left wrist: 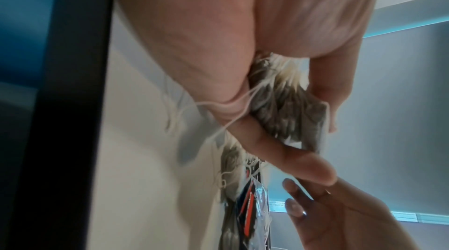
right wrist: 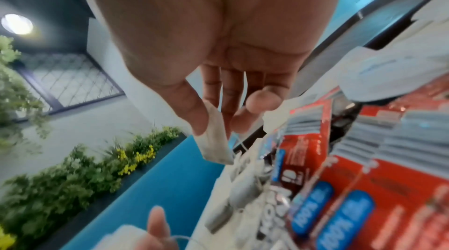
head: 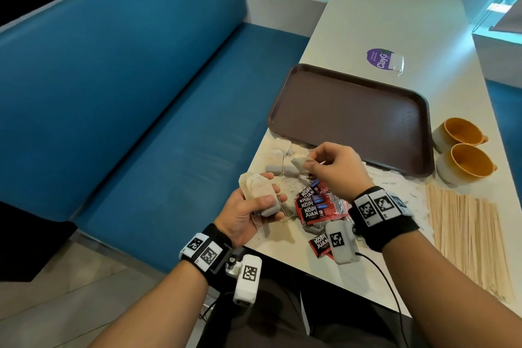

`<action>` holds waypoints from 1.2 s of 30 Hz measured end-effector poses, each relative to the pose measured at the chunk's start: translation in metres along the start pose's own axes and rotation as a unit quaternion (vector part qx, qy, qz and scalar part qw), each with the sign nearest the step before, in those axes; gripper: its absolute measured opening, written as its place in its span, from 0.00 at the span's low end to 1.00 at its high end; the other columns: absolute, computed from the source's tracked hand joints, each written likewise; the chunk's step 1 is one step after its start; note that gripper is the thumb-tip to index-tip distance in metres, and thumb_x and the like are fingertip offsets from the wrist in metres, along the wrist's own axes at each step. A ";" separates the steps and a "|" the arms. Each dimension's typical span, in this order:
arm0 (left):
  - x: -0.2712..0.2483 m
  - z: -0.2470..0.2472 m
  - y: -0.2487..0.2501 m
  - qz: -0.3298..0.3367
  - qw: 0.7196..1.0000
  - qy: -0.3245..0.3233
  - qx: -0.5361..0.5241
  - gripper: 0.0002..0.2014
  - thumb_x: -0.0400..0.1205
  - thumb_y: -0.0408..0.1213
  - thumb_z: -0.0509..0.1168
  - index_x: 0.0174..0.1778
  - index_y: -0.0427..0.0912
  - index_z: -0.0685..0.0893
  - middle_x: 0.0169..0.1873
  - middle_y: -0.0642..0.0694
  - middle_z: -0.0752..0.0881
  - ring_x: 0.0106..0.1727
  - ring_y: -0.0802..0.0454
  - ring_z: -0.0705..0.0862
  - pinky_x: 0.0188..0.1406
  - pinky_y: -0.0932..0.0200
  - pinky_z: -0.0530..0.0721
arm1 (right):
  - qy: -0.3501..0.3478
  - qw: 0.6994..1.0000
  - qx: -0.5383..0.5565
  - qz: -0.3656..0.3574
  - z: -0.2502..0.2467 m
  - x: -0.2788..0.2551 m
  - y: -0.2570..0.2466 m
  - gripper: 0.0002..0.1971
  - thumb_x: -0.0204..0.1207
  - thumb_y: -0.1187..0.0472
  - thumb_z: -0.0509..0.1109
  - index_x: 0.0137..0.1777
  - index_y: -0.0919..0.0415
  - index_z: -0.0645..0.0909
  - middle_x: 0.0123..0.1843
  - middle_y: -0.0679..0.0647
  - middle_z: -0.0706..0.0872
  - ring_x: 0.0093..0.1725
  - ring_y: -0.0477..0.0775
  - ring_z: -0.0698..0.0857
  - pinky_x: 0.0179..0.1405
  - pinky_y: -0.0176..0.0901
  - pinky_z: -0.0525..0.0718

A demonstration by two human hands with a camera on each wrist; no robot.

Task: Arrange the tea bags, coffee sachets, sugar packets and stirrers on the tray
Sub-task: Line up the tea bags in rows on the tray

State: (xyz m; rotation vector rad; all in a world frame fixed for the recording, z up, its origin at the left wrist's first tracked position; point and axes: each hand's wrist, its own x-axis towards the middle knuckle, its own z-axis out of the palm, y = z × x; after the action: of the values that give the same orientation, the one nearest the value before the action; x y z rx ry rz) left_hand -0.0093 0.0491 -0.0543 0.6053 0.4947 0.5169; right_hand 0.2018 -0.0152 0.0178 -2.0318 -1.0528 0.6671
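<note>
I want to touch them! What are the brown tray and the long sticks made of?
The tray looks like hard plastic: dark brown, one smooth moulded piece with rounded corners, a raised rim and a dull sheen. The stirrers look like bare wood: pale tan, thin, flat strips lying side by side, matte with no gloss. That is judged by look only.

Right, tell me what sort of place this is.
Probably a café or canteen booth. A blue padded bench seat runs along a pale table that holds a brown serving tray, two mugs, red coffee sachets and wooden stirrers. The right wrist view shows a planter hedge behind the seat.
</note>
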 end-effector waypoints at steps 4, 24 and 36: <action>-0.003 0.003 0.001 -0.005 1.000 0.005 0.022 0.26 0.73 0.23 0.71 0.68 0.40 0.79 0.48 0.41 0.86 0.51 0.43 0.89 0.28 0.52 0.88 | -0.016 0.990 0.138 -0.023 -0.011 -0.016 -0.013 0.03 0.78 0.63 0.79 0.47 0.60 0.87 0.42 0.55 0.94 0.41 0.52 0.91 0.47 0.44 0.89; -0.001 -0.002 -0.004 -0.023 0.995 -0.047 0.081 0.33 0.72 0.32 0.80 0.75 0.37 0.81 0.52 0.38 0.82 0.41 0.50 0.81 0.31 0.57 0.87 | -0.129 0.986 0.102 -0.010 0.044 -0.043 -0.019 0.05 0.75 0.61 0.82 0.49 0.57 0.92 0.35 0.48 0.87 0.25 0.37 0.79 0.28 0.30 0.76; -0.002 -0.002 -0.002 0.011 0.999 -0.022 0.039 0.26 0.68 0.31 0.77 0.63 0.41 0.80 0.45 0.41 0.84 0.43 0.49 0.86 0.27 0.57 0.83 | 0.079 0.989 -0.110 0.062 -0.021 0.029 0.029 0.05 0.77 0.57 0.77 0.50 0.47 0.87 0.53 0.49 0.88 0.52 0.49 0.87 0.61 0.49 0.86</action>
State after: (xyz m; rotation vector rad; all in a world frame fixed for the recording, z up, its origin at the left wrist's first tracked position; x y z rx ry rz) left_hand -0.0111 0.0471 -0.0566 0.6969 0.4679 0.5058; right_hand 0.2453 -0.0094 0.0037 -2.3145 -0.9477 0.4593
